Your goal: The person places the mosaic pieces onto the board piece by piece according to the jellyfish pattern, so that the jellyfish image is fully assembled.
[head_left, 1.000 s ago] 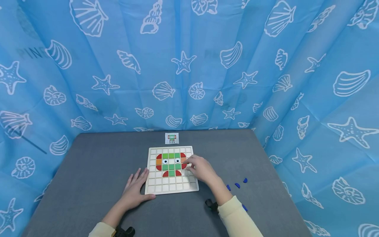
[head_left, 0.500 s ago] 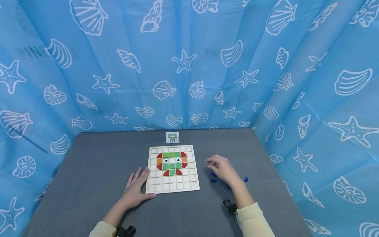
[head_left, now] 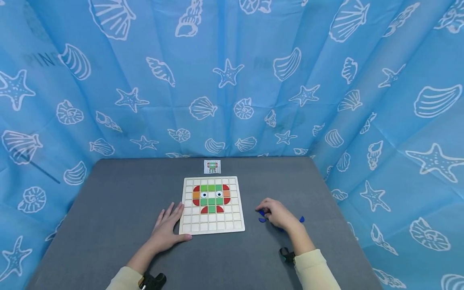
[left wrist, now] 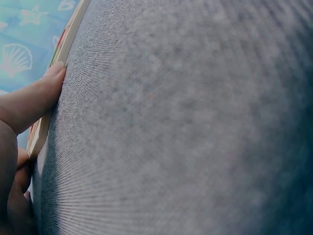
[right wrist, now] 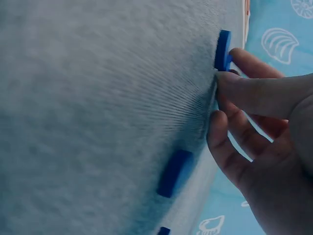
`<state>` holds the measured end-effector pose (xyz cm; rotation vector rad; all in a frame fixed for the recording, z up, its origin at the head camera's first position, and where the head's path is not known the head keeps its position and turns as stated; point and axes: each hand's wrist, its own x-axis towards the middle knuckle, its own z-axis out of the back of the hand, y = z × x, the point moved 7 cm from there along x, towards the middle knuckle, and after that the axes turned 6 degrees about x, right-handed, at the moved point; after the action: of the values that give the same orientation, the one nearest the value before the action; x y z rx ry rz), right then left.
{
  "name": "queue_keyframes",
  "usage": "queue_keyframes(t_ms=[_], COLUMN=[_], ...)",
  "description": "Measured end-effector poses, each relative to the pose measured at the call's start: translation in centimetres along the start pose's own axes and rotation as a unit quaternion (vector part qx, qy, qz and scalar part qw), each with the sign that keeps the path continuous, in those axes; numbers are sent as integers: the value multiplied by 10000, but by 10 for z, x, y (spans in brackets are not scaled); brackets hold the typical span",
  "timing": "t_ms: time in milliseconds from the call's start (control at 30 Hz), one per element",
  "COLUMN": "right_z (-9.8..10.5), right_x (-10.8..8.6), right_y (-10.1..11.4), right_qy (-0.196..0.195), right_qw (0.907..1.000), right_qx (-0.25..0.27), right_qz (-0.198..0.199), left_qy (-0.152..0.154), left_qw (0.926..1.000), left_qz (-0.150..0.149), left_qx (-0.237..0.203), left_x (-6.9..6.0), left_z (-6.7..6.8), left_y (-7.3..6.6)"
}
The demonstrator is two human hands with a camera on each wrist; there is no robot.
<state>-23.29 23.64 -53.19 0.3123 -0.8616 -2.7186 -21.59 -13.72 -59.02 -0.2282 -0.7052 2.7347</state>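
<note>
A pale square grid board [head_left: 212, 228] carries red, green and orange tiles and two eye pieces [head_left: 219, 194]. My left hand [head_left: 164, 231] rests spread at its left side, thumb near the lower left corner; in the left wrist view the thumb [left wrist: 36, 100] touches the board's edge [left wrist: 41, 134]. Right of the board, my right hand [head_left: 279, 213] is down at the table with bent fingers around a small blue piece [head_left: 262, 212]. In the right wrist view its thumb and a fingertip touch that blue piece [right wrist: 222, 49].
Other blue pieces lie by the right hand, one just below it [head_left: 262, 220] and one to its right [head_left: 302, 219]. A small picture card [head_left: 212, 166] lies behind the board on the grey table [head_left: 127, 193]. A blue shell-patterned curtain [head_left: 228, 121] hangs behind and at the sides.
The right hand has left the board's right side, moved right and come down to a blue piece. The left hand has stayed at the board. The head view has shifted slightly.
</note>
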Motion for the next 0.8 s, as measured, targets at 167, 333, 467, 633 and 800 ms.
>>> queue_keyframes(t_ms=[167,333,467,633,800], right_z=[3,3,4,8,13], right_x=[1,2,2,2,2], right_y=[-3,-6,-6,-7,1], right_qy=[-103,-236,-384,-705,-1065], right_qw=[9997,9992,9988,9972,9943], right_qx=[8,-16,-26,20,-85], right_qz=[-213,-329,-308,-265,17], left_qy=[160,166,170,113,45], left_qw=[9998,9998,9998,9999,10000], left_qz=[50,54,53,82,43], left_qx=[70,30,15,-58,-22], left_x=[2,2,1,-1,-1], left_z=[-1,-2,-1,0,2], left_y=[0,1,0,-1,-2])
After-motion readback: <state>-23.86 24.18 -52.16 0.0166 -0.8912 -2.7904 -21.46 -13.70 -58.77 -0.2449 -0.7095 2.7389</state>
